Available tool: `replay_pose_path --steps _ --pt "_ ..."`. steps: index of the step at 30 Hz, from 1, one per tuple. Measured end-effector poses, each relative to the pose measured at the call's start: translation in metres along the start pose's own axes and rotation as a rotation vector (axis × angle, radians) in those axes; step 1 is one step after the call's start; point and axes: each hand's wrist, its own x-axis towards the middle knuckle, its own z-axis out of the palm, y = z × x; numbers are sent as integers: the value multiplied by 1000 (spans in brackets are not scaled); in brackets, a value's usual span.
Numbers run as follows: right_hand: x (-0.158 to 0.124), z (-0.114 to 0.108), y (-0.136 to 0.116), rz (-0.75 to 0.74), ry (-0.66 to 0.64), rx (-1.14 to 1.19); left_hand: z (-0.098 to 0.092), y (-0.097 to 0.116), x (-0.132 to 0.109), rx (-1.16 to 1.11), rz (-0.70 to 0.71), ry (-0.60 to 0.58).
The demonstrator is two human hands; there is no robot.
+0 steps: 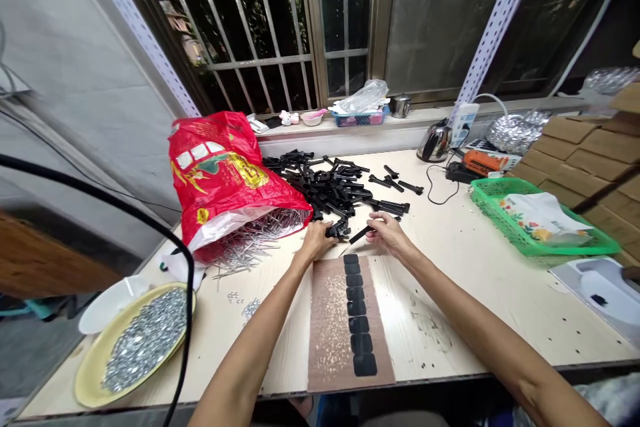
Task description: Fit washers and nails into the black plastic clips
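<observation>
My right hand pinches a slim black plastic piece, which slants down to the left; a thin pale rod seems to extend from its lower end. To its left, my left hand is closed, fingers curled at the near edge of a heap of black plastic pieces. Whatever is in those fingers blends with the dark pieces around them. Just below both hands lies a brown mat with a column of black rounded squares on it.
A red bag spills thin metal rods at left. Nearer stands a yellow bowl of small shiny metal parts beside a white bowl. A green basket, a kettle and stacked cardboard boxes stand right. A black cable crosses the left foreground.
</observation>
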Motion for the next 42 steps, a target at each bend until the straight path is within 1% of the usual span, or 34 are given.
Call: replay_pose_path --steps 3,5,7,8,9,10,11,12,14,16,17,19,21,23,25,26,27,28,29,31,32,34,38,42 --pt "-14 -8 -5 -22 -6 -6 -13 17 -8 15 37 -1" --pt "-22 -11 -6 -51 -12 14 -21 31 -22 4 115 27" --pt "-32 -14 -5 -84 -45 22 -26 47 -44 -12 288 76" --pt "-37 -16 -3 -104 -72 -9 -28 53 -57 -19 337 89" --pt "-44 -17 -1 -138 -103 -78 -29 59 -71 -33 340 94" --pt "-51 -18 1 -198 -128 -188 -29 63 -85 -55 311 93" --pt "-60 -18 3 -295 -141 -338 -29 66 -98 -82 276 87" --pt "-69 -17 5 -429 -147 -515 -29 68 -111 -117 244 79" --pt "-85 -12 9 -758 -185 -879 -28 70 -133 -202 215 74" --pt "-99 0 15 -1054 -307 -1151 -29 71 -152 -296 190 90" --pt "-105 8 18 -1153 -384 -1238 -30 71 -160 -339 165 104" --pt "-113 24 26 -1264 -486 -1340 -34 68 -174 -393 99 124" --pt "-116 39 33 -1318 -505 -1405 -40 59 -189 -412 30 134" --pt "-116 47 38 -1341 -503 -1452 -49 40 -204 -386 -62 187" --pt "-113 50 42 -1330 -476 -1452 -57 11 -218 -282 -189 319" --pt "-112 50 43 -1309 -457 -1437 -61 -6 -225 -188 -257 398" --pt "-111 50 44 -1280 -440 -1416 -64 -23 -230 -78 -322 448" --pt "-110 51 45 -1248 -426 -1394 -66 -39 -235 23 -391 463" --pt "-110 51 46 -1219 -418 -1373 -67 -53 -238 103 -465 450" --pt "-110 55 50 -1185 -407 -1329 -68 -73 -241 222 -576 396" --pt "-111 58 51 -1179 -403 -1304 -68 -79 -241 257 -611 370" --pt "-113 64 55 -1174 -420 -1259 -67 -85 -238 290 -643 341" --pt "-113 70 62 -1157 -494 -1189 -67 -86 -231 296 -653 329" --pt "-112 72 68 -1130 -558 -1180 -65 -91 -227 350 -653 295"
